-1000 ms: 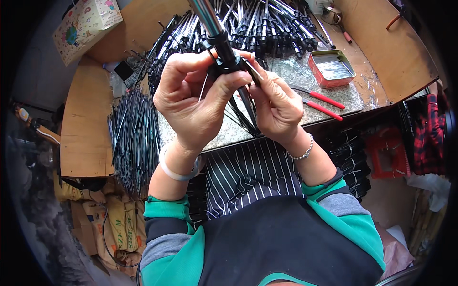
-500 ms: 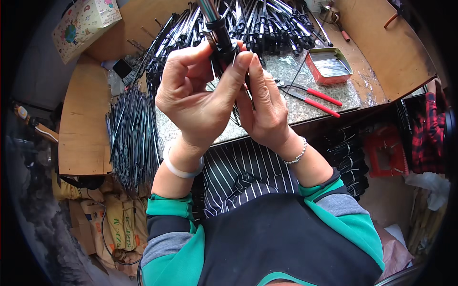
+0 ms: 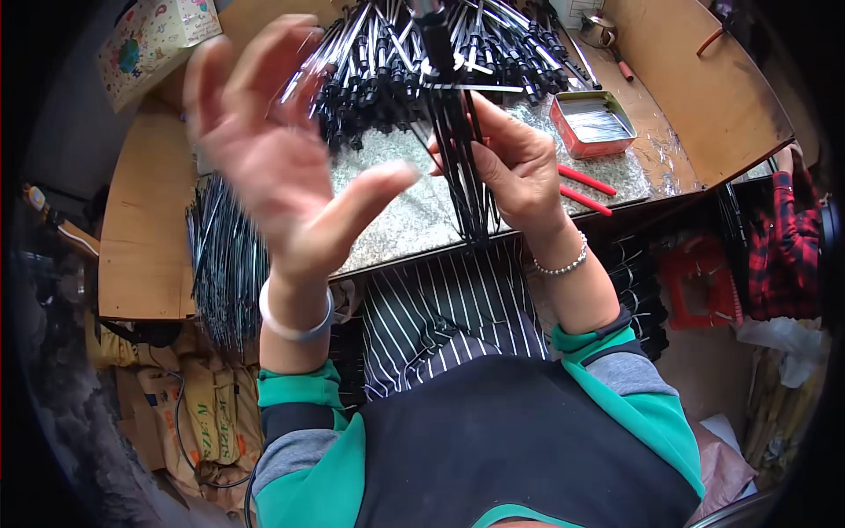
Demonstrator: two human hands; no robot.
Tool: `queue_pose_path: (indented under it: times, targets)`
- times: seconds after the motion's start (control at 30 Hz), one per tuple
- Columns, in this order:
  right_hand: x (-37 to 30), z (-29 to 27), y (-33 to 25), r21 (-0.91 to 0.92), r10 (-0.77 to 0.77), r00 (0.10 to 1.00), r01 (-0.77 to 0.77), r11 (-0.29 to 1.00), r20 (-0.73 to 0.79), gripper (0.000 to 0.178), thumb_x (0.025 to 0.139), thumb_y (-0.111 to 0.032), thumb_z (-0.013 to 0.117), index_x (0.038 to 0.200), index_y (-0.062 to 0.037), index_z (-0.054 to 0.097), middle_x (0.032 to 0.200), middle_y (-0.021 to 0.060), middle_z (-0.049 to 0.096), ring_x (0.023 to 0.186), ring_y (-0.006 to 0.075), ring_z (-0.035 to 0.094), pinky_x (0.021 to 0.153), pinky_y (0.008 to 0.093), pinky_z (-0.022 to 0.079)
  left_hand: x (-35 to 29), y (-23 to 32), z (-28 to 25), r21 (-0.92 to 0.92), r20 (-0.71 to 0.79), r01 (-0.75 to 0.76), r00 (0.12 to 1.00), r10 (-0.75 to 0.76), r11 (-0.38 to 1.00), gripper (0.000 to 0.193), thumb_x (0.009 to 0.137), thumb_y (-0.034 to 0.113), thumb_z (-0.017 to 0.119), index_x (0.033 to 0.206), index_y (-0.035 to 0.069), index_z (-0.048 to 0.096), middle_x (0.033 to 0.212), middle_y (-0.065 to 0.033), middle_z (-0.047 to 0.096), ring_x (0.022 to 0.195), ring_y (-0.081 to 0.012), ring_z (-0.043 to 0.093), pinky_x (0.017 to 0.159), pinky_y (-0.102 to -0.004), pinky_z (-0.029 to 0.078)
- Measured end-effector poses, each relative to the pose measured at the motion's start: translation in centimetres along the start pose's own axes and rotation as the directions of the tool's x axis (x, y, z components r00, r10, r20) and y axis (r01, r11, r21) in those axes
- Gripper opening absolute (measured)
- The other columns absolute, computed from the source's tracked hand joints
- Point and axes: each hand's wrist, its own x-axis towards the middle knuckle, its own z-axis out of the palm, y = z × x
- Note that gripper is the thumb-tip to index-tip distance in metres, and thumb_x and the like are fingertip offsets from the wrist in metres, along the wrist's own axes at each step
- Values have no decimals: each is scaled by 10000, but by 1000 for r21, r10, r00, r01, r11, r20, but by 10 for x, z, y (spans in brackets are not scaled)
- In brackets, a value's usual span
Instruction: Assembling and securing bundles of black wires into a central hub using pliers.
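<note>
My left hand (image 3: 286, 167) is raised above the left of the worktop, fingers spread and blurred by motion, with nothing in it. With bent fingers, my right hand (image 3: 521, 167) grips the black ribs of an umbrella frame (image 3: 465, 176), held upright in front of me. A thin pale strip or wire (image 3: 493, 88) sticks out sideways at the frame's dark collar; its exact kind I cannot make out. Behind my right hand lie pliers (image 3: 588, 180), of which only the red handles show. The fingertips of that hand are partly hidden by the ribs.
A heap of umbrella shafts (image 3: 387, 66) covers the back of the speckled worktop (image 3: 378, 220). A red tin (image 3: 591, 123) holding thin wires stands on the right. Dark ribs (image 3: 224, 264) hang over the left edge. A decorated paper bag (image 3: 154, 53) sits back left; another person's plaid sleeve (image 3: 783, 238) shows far right.
My left hand has let go of the umbrella frame and swung left, fingers opening. My right hand moved slightly right and down, holding the ribs. The view has shifted slightly.
</note>
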Motion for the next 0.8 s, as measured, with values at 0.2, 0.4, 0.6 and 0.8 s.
queue_pose_path:
  times: [0.2,0.4,0.6,0.8]
  targets:
    - [0,-2,4,110,74,993,-84,990,88,449,904,-91,537,1311,39,399,996,168,620,871,207,631,793,316,521,-5,-23,7,-104,84,233,971,-225,967,715,636,-15,786,1198,75,353,941,-66,540,891,-126,540,823,-254,460]
    - [-1,-9,1,100,72,991,-83,992,111,430,910,-126,537,1289,42,423,986,163,623,865,200,633,785,309,521,-3,-20,15,-241,118,432,902,-416,869,539,642,32,803,1100,5,519,905,-75,627,784,-112,592,745,-251,501]
    - [-3,-16,-7,98,140,969,-163,982,202,431,914,-119,530,1304,27,418,1047,143,609,905,177,609,810,302,503,7,-14,15,-178,333,516,833,-442,838,468,720,64,749,1149,-8,577,1044,-107,634,790,-102,585,688,-243,504]
    - [-18,9,2,71,17,996,-11,997,-82,358,915,-114,534,1230,24,435,1118,137,561,1040,160,530,911,307,420,6,-20,13,-208,383,374,881,-276,904,380,745,26,718,1095,-45,586,996,-110,636,832,-135,607,701,-237,514]
